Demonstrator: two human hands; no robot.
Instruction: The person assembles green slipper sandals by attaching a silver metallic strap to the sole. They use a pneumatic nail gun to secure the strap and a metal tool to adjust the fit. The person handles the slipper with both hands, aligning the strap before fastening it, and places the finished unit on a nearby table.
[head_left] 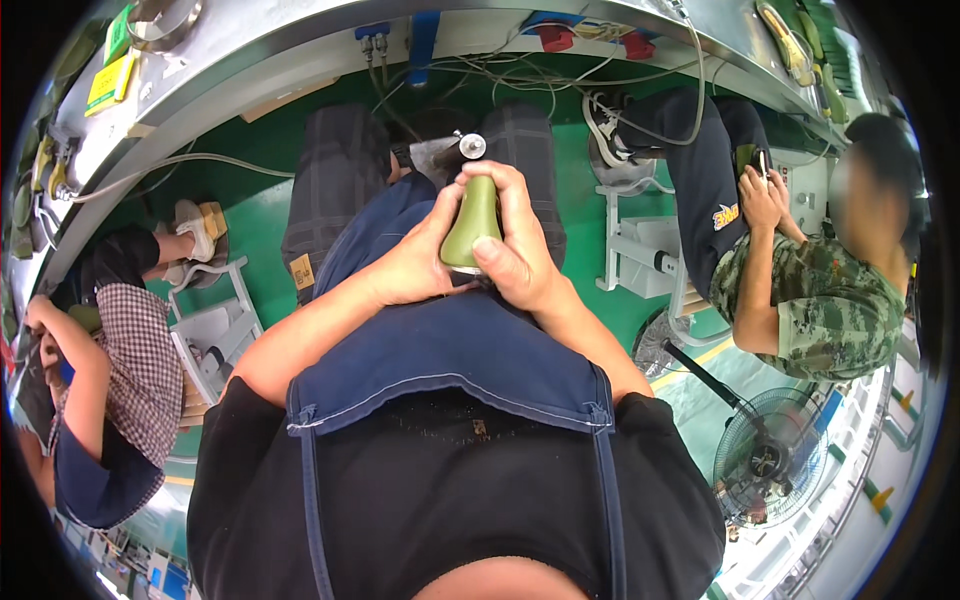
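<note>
In front of my lap, my left hand (pixel 425 250) and my right hand (pixel 522 245) are wrapped round a smooth olive-green flared piece (pixel 472 225), narrow at its far end and wider toward me. My right thumb presses on its wide end, and my left palm covers its left side. Just past the fingertips is a round metal knob (pixel 472 146); I cannot tell whether it joins the green piece. A dark blue apron (pixel 440 345) covers my front below the hands.
A metal-edged bench (pixel 330 35) curves across the far side, with cables (pixel 480 70) hanging beneath. Yellow-handled tools (pixel 785 45) lie on it at right. Seated co-workers are on the left (pixel 120 390) and right (pixel 820 300). A floor fan (pixel 768 455) stands at the lower right.
</note>
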